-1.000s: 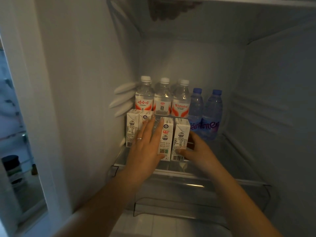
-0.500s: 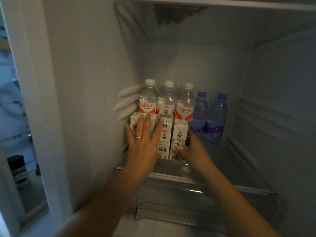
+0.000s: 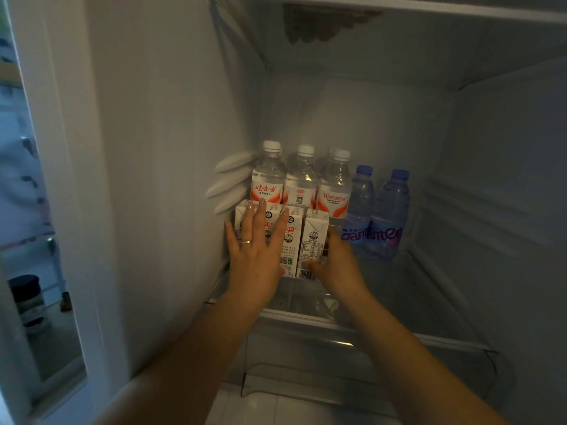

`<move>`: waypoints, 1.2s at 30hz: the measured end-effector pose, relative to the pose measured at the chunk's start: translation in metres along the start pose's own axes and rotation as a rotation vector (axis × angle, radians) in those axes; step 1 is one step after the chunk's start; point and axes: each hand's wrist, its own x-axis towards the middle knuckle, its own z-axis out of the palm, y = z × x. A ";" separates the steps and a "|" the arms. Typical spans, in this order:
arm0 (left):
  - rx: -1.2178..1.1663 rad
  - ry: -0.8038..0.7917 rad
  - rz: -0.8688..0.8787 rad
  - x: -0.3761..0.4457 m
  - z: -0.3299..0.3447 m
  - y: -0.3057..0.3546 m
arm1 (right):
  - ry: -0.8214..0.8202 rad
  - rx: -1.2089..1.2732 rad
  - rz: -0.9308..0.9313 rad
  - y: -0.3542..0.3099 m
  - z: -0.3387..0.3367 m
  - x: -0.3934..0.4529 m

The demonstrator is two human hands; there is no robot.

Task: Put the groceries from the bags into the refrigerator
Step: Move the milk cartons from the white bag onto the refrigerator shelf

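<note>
Two hands are seen reaching into a dim refrigerator point(image 3: 171, 148), onto its glass shelf point(image 3: 383, 329). The left hand point(image 3: 256, 256) is laid flat, fingers straight and spread, against the fronts of the small white milk cartons point(image 3: 291, 237) standing near the shelf's left edge; a ring is worn on one finger. The right hand point(image 3: 336, 262) is curled round the rightmost carton point(image 3: 314, 240), with the thumb pressed on its lower front and the fingers wrapped behind its right side. The cartons are kept upright, side by side and touching. Behind them, along the shelf's back edge, three clear water bottles point(image 3: 302, 179) with white caps are lined up, and two blue bottles point(image 3: 376, 216) are set just beside these to the right.
</note>
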 end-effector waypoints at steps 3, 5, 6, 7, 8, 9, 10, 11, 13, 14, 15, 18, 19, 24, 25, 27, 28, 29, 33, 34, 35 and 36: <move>-0.016 -0.016 -0.006 -0.001 -0.003 0.001 | 0.001 0.019 -0.017 -0.004 -0.003 -0.004; -0.040 -0.026 -0.005 -0.004 -0.007 0.001 | -0.005 0.043 -0.030 -0.009 -0.007 -0.009; -0.058 -0.027 -0.003 -0.006 -0.010 0.001 | -0.012 0.049 -0.038 -0.012 -0.011 -0.012; -0.082 -0.023 0.003 -0.009 -0.013 0.001 | -0.017 0.049 -0.046 -0.015 -0.016 -0.017; -0.110 -0.016 0.013 -0.013 -0.017 0.001 | -0.018 0.050 -0.048 -0.018 -0.020 -0.022; -0.146 -0.006 0.024 -0.017 -0.021 0.002 | -0.011 0.053 -0.046 -0.020 -0.025 -0.028; -0.191 0.000 0.032 -0.022 -0.026 0.003 | 0.007 0.053 -0.048 -0.022 -0.029 -0.035; -0.249 -0.002 0.035 -0.027 -0.031 0.003 | 0.029 0.038 -0.056 -0.023 -0.034 -0.042; -0.383 -0.048 0.030 -0.036 -0.040 0.004 | 0.056 -0.049 -0.083 -0.024 -0.042 -0.059; -0.438 -0.081 0.030 -0.041 -0.045 0.004 | 0.061 -0.115 -0.095 -0.025 -0.046 -0.069; -0.477 -0.108 0.039 -0.046 -0.048 0.003 | 0.065 -0.180 -0.101 -0.025 -0.049 -0.079; -0.560 -0.158 0.103 -0.067 -0.062 0.002 | 0.088 -0.324 -0.092 -0.024 -0.059 -0.110; -0.579 -0.173 0.125 -0.075 -0.067 0.002 | 0.096 -0.354 -0.081 -0.026 -0.062 -0.122; -0.691 -0.266 0.201 -0.132 -0.097 0.003 | 0.129 -0.458 0.007 -0.041 -0.070 -0.199; -0.717 -0.279 0.217 -0.145 -0.103 0.003 | 0.121 -0.482 0.038 -0.044 -0.071 -0.216; -0.728 -0.315 0.260 -0.172 -0.116 0.004 | 0.131 -0.514 0.105 -0.049 -0.070 -0.253; -0.718 -0.341 0.284 -0.187 -0.121 0.005 | 0.140 -0.521 0.135 -0.050 -0.069 -0.273; -0.711 -0.367 0.309 -0.201 -0.125 0.007 | 0.143 -0.524 0.160 -0.050 -0.068 -0.293; -0.727 -0.437 0.406 -0.266 -0.141 0.018 | 0.097 -0.580 0.294 -0.053 -0.064 -0.384; -0.733 -0.459 0.430 -0.282 -0.145 0.022 | 0.083 -0.589 0.344 -0.054 -0.065 -0.406; -0.738 -0.487 0.464 -0.298 -0.149 0.027 | 0.075 -0.593 0.398 -0.054 -0.067 -0.429; -0.740 -0.516 0.507 -0.313 -0.153 0.032 | 0.073 -0.596 0.448 -0.055 -0.069 -0.452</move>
